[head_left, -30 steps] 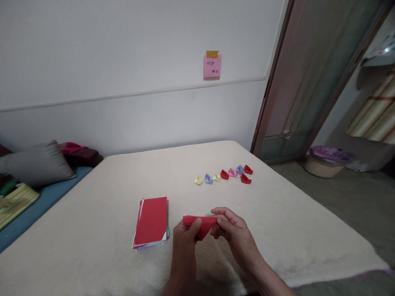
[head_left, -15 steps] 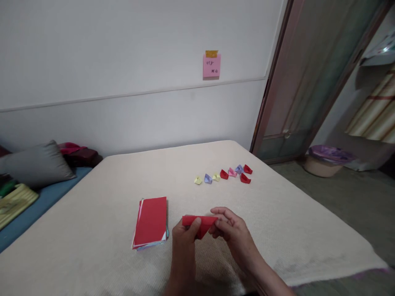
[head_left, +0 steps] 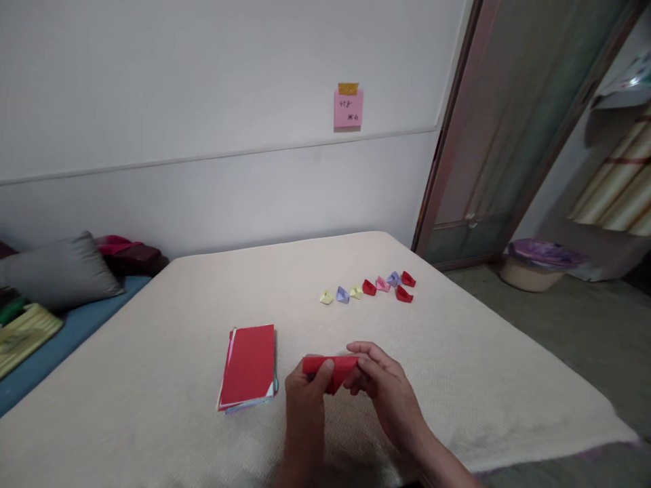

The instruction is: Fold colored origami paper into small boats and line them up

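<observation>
A folded piece of red paper [head_left: 343,368], with a straight top edge and a point facing down, is held up between my two hands. My left hand [head_left: 306,390] pinches its left part, thumb across the front. At the right corner, my right hand [head_left: 380,381] grips the paper with thumb and fingers; its upper finger stretches out behind. To the left lies a stack of coloured paper [head_left: 249,366] with a red sheet on top. Beyond my hands stand several small folded paper boats, among them a yellow boat [head_left: 326,297], a purple boat [head_left: 342,295] and a red boat [head_left: 404,294].
A cream cloth [head_left: 167,379] covers the flat surface, which meets a white wall with a pink note [head_left: 348,108] taped on it. Left of it are a grey pillow [head_left: 64,271] and a blue pad. A bin [head_left: 539,266] stands on the floor at right.
The red paper and my left hand have shifted very slightly to the right. My right thumb has moved a little onto the paper's right corner. Everything else stays put.
</observation>
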{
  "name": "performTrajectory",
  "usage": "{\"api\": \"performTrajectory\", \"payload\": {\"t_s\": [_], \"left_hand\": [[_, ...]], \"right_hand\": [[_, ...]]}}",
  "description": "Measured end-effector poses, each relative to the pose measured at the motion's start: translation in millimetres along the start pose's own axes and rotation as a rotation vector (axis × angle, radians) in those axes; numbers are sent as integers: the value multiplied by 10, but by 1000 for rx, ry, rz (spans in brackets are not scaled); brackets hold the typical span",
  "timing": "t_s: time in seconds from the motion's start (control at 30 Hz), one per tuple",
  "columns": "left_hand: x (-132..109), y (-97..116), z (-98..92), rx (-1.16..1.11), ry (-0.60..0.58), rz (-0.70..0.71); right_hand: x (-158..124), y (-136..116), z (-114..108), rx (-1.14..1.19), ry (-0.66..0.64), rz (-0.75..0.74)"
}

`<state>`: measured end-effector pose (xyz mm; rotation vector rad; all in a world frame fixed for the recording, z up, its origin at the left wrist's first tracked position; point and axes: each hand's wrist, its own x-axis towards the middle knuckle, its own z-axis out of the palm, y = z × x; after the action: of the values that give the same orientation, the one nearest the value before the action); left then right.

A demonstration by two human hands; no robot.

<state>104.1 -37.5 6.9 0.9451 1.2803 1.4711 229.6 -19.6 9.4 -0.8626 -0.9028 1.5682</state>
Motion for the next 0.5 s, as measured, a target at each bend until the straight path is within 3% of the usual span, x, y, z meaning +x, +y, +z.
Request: {"api": "performTrajectory", "payload": {"t_s": [0.4, 0.5], "left_hand": [[-27, 58, 27, 90, 20, 54], [-21, 33, 25, 22, 20, 3]], "right_hand": [[0, 18, 38, -154, -30, 49], [9, 16, 19, -227, -45, 15]]}}
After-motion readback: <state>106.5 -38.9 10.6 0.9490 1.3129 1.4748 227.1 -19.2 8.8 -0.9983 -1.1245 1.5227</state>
